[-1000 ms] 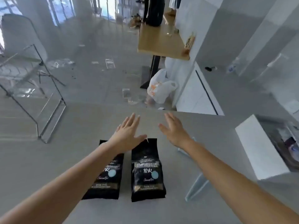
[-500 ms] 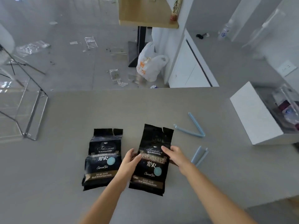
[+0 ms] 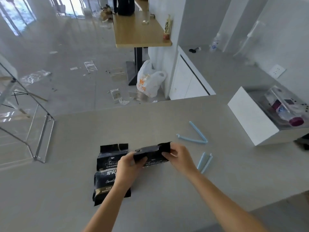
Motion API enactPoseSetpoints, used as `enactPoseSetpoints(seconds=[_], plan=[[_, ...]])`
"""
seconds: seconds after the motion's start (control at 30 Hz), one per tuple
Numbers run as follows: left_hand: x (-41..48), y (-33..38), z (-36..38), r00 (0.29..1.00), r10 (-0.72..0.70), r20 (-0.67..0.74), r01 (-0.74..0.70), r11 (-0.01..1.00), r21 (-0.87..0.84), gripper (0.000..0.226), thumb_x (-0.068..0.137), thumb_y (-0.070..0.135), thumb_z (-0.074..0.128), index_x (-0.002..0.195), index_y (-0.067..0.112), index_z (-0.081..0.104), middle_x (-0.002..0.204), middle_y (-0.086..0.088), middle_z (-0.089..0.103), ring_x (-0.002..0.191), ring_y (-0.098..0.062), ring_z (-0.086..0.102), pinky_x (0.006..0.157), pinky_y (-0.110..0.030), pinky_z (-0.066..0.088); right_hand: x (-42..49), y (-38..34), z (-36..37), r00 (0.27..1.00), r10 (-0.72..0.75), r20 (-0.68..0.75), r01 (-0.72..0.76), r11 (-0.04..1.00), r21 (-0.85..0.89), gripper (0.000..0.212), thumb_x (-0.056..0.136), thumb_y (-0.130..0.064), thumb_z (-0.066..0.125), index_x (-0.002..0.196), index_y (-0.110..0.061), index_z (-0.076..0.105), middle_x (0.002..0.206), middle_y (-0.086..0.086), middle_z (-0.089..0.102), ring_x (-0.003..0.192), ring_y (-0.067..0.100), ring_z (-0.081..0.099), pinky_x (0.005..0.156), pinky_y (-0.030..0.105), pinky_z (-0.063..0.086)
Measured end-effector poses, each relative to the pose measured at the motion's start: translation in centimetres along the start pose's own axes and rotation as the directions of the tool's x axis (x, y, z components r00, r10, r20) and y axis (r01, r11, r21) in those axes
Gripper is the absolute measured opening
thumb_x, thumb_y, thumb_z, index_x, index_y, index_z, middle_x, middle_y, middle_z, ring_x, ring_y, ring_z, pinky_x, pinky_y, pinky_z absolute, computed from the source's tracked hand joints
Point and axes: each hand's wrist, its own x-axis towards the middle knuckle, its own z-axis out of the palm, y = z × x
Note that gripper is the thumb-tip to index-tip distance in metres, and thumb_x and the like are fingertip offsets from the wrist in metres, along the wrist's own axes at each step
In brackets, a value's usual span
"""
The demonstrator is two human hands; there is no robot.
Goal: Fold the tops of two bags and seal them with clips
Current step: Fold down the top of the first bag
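Observation:
Two black coffee bags are on the grey table [image 3: 167,118]. The left bag [image 3: 107,164] lies flat with its torn top pointing away from me. The right bag [image 3: 151,152] is between my hands, its top bent over toward me. My left hand [image 3: 129,166] grips its left edge and my right hand [image 3: 179,158] pinches its right edge. A light blue clip [image 3: 194,135] lies spread in a V to the right of the bags. A second blue clip [image 3: 204,163], nearly closed, lies just right of my right wrist.
A white box [image 3: 250,118] holding bottles and packets stands at the table's right side. Beyond the far table edge are the floor with scraps, a white plastic sack [image 3: 148,81], a wooden desk [image 3: 140,27] and a metal frame [image 3: 33,123] at left.
My hands came back from the far side of the table, took the right bag by both edges, raised it and bent its top over. The left bag and clips stay put.

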Motion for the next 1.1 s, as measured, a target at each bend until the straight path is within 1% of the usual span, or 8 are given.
enactPoseSetpoints(seconds=[0.17,0.37,0.47,0.6,0.7,0.8,0.97,1.1], plan=[[0.6,0.2,-1.2,0.982,0.153,-0.112,-0.150,0.988,0.040,0.023,0.078,0.009,0.070,0.063,0.026,0.067,0.059,0.012,0.068,0.056,-0.001,0.061,0.048,-0.006,0.041,1.2,-0.5,-0.1,0.991,-0.119,-0.066,0.109,0.985,-0.137,0.013,0.075,-0.015,0.074,0.087,-0.011,0.071,0.091,0.002,0.070,0.088,0.014,0.064,0.082,0.026,0.049],[-0.2,-0.7,-1.0,0.984,0.069,-0.162,-0.075,0.997,-0.033,0.017,0.078,0.019,0.072,0.067,0.032,0.070,0.061,0.009,0.073,0.056,-0.003,0.065,0.049,-0.010,0.046,1.2,-0.7,0.9,0.995,0.093,0.035,-0.096,0.992,0.081,0.005,0.079,-0.009,0.071,0.082,-0.009,0.074,0.088,0.010,0.076,0.085,0.020,0.070,0.083,0.039,0.051],[-0.2,-1.1,-0.6,0.993,-0.002,-0.122,-0.016,0.988,-0.151,0.016,0.079,0.015,0.072,0.069,0.027,0.074,0.067,0.004,0.076,0.064,-0.011,0.070,0.055,-0.018,0.053,1.4,-0.5,0.9,0.990,0.133,0.035,-0.133,0.991,0.005,0.019,0.079,-0.009,0.071,0.062,-0.013,0.065,0.067,0.010,0.067,0.068,0.018,0.059,0.066,0.038,0.047],[0.4,0.2,-0.6,0.990,-0.031,-0.137,-0.005,0.968,-0.251,0.035,0.084,0.017,0.067,0.051,0.022,0.057,0.046,0.010,0.055,0.044,-0.002,0.048,0.046,-0.009,0.036,1.9,-1.1,0.1,0.991,0.135,0.027,-0.136,0.988,0.073,0.011,0.077,-0.014,0.074,0.073,-0.004,0.071,0.078,0.018,0.073,0.070,0.021,0.065,0.066,0.032,0.048],[0.6,-0.2,-0.7,0.998,-0.061,-0.024,0.048,0.934,-0.354,0.021,0.086,0.013,0.064,0.064,0.014,0.067,0.058,0.007,0.064,0.057,-0.003,0.057,0.057,-0.013,0.043,1.7,-0.4,0.3,0.991,0.124,-0.056,-0.126,0.991,-0.044,0.015,0.076,-0.014,0.074,0.079,0.000,0.070,0.080,0.019,0.074,0.075,0.030,0.069,0.066,0.036,0.051],[1.3,0.0,-1.5,0.997,-0.068,-0.033,0.054,0.946,-0.319,0.018,0.080,0.024,0.069,0.067,0.012,0.065,0.062,0.005,0.065,0.059,-0.008,0.058,0.060,-0.015,0.043,1.7,-0.6,0.4,0.995,0.061,-0.080,-0.061,0.998,0.003,0.004,0.075,-0.012,0.073,0.076,-0.008,0.072,0.075,0.010,0.075,0.072,0.024,0.070,0.069,0.039,0.055],[2.4,-0.7,-1.7,0.999,-0.042,-0.012,0.038,0.971,-0.234,0.018,0.083,-0.001,0.063,0.075,0.014,0.070,0.072,0.001,0.073,0.073,-0.012,0.067,0.062,-0.017,0.051,2.2,-0.5,0.2,0.996,0.069,0.055,-0.070,0.997,0.021,0.020,0.071,-0.010,0.076,0.059,-0.022,0.066,0.062,0.000,0.067,0.061,0.011,0.058,0.062,0.027,0.047],[3.1,-0.8,-1.4,0.998,-0.037,-0.047,0.026,0.976,-0.218,0.008,0.084,0.004,0.065,0.077,0.001,0.068,0.068,-0.010,0.070,0.069,-0.024,0.063,0.065,-0.032,0.049,2.4,-0.2,0.6,0.995,0.104,-0.007,-0.104,0.995,0.009,0.025,0.074,-0.014,0.076,0.063,0.002,0.061,0.061,0.009,0.056,0.060,0.015,0.047,0.060,0.029,0.037]])
